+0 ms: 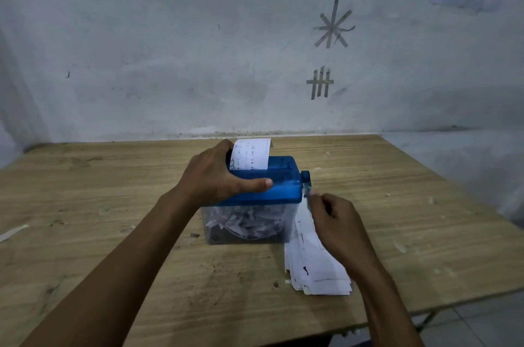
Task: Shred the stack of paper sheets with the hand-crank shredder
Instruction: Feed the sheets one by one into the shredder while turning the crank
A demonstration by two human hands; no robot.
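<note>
A loose paper strip (12,233) lies at the far left of the wooden table (113,190). The left hand (218,176) grasps the blue lid of the shredder (272,185), thumb along the front edge and fingers over the back. A written sheet (251,153) stands upright in the slot just beside those fingers. Below the lid, the clear bin (215,233) holds a heap of shreds (249,223). On the shredder's right side the crank (305,179) hangs down, and the right hand (337,222), slightly blurred, curls its fingers round the lower end. Under that hand, the stack of paper sheets (314,270) lies on the table, touching the bin's right side.
</note>
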